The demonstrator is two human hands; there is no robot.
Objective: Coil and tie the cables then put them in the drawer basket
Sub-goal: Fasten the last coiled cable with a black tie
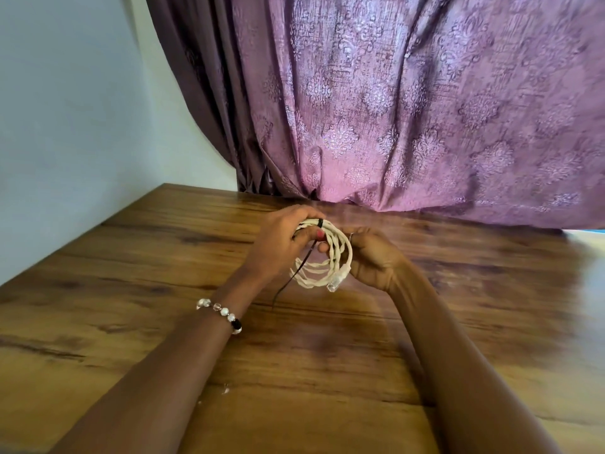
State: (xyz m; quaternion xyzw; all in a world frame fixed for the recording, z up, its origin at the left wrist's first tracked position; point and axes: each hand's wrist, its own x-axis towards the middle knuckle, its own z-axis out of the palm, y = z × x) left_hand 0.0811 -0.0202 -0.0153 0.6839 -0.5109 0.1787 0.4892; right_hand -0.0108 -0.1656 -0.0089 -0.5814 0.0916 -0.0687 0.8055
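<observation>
Wooden table by the purple curtain: left hand grips the coiled white cable just above it, right hand clamps the far side so the black tie cinches the loops.

Your wooden table lies bare all around both arms; only the purple curtain draping onto its far edge blocks passage there.

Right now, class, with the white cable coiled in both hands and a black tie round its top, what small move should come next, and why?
Probably pull the black tie snug. It already wraps the top of the white cable coil, but its long tail hangs loose toward the table. The left hand and right hand both grip the coil, so it stays steady.
</observation>
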